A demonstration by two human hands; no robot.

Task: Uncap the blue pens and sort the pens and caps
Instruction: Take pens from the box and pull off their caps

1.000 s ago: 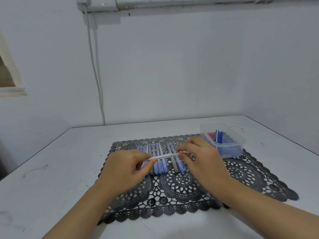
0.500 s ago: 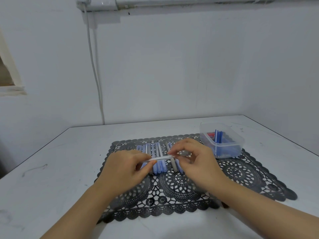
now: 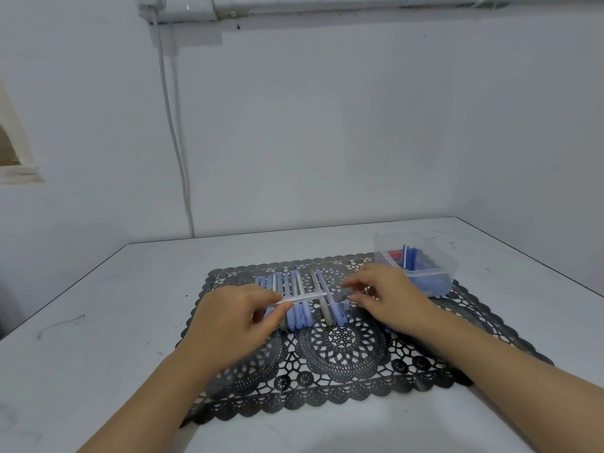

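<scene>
Left hand [image 3: 235, 322] is pinching a pale pen [image 3: 302, 298]; right hand [image 3: 382, 299], just beside its tip, is pinching a blurred cap [image 3: 349, 291].

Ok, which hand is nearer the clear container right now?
Right. The right hand hovers over the mat just left of the container; the left hand is farther off, beyond the pen row, pinching a pen.

My feed shows soft, cool, even light. A faint shadow darkens the table [image 3: 98, 322] at the bottom edge. The right hand [image 3: 389, 299] is motion-blurred; the left hand [image 3: 235, 318] and pen [image 3: 300, 298] look sharper. The conduit [image 3: 392, 8] bows along the top edge.
</scene>
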